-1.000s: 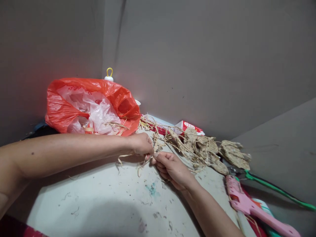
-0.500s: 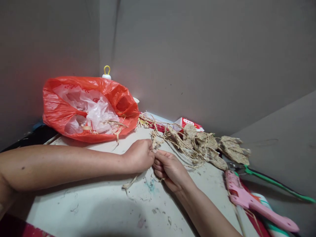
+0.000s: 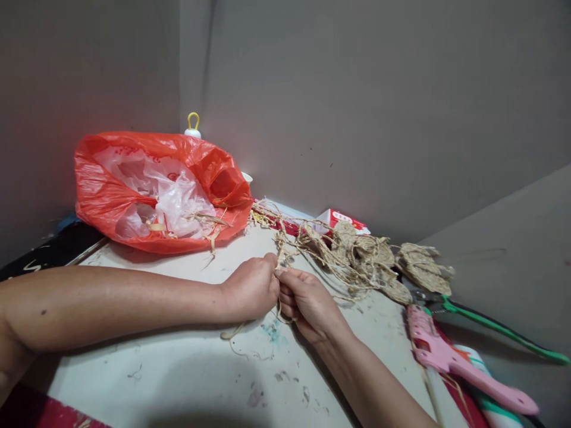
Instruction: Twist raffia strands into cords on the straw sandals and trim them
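Observation:
My left hand [image 3: 252, 289] is closed in a fist, its fingers mostly turned out of sight. Right against it, my right hand [image 3: 307, 302] pinches with thumb and forefinger. Between them runs a straw-coloured fibre cord [image 3: 280, 249], which both hands grip; a loose strand hangs below the fingers. Past the fingertips the cord leads up toward a tangle of twisted cord [image 3: 328, 255] and several coiled, woven flat pieces [image 3: 372, 255]. The exact grip points are hidden by the fingers.
A red plastic bag [image 3: 232, 232] with white plastic and fibre scraps inside stands at the back left. On the right lie a pink glue gun [image 3: 464, 368] and green-handled pliers [image 3: 495, 327]. A red and white box [image 3: 345, 221] sits by the wall.
Both hands stay together at nearly the same spot, with the left wrist rolled slightly. More of the cord shows above the fingers. The view has shifted a little.

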The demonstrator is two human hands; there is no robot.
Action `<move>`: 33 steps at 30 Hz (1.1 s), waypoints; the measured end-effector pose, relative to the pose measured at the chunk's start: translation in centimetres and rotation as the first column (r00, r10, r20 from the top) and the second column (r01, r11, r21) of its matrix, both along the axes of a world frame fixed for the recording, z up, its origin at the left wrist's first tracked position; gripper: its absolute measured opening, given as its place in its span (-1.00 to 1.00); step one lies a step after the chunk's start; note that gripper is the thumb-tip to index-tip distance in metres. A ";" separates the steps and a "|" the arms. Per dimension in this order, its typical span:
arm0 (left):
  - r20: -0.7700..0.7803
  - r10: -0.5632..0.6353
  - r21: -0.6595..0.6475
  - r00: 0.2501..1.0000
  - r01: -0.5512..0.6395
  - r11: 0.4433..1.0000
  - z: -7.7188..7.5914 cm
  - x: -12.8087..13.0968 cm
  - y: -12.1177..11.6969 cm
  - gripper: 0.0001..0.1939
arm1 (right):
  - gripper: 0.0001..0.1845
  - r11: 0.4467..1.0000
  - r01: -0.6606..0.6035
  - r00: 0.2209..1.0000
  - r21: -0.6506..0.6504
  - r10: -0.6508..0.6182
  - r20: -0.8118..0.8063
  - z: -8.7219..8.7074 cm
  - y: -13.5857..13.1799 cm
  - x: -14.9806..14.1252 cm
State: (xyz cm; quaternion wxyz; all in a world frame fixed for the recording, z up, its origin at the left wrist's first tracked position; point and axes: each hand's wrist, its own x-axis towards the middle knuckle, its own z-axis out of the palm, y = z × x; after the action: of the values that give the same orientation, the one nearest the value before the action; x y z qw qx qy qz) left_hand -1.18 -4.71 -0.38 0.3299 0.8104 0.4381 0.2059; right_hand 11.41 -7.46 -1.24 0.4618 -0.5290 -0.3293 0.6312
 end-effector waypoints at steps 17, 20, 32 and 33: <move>0.204 -0.064 -0.604 0.977 0.177 0.777 2.0 -0.9 3.7 -0.84 | -0.58 0.988 -0.154 0.987 0.023 0.155 -0.051 0.2 0.6 1.4; 0.249 -0.081 -0.565 0.965 0.213 0.797 1.1 -0.5 3.4 -0.79 | -0.53 0.984 -0.177 0.984 0.018 0.177 -0.017 0.3 0.7 1.7; 0.225 -0.037 -0.747 0.974 0.197 0.635 1.4 -0.4 4.0 -0.84 | -0.62 0.968 -0.249 0.961 -0.028 0.251 0.120 0.6 0.7 2.4; 0.232 -0.015 -0.761 0.973 0.191 0.621 1.3 -0.4 4.1 -0.82 | -0.64 0.967 -0.255 0.959 -0.029 0.257 0.122 0.6 0.7 2.4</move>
State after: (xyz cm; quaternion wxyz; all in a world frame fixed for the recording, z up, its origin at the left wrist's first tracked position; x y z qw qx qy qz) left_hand -1.56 -0.64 0.89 0.7013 0.5868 0.4005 0.0584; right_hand 13.80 -6.73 -0.66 0.3515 -0.5234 -0.4190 0.6534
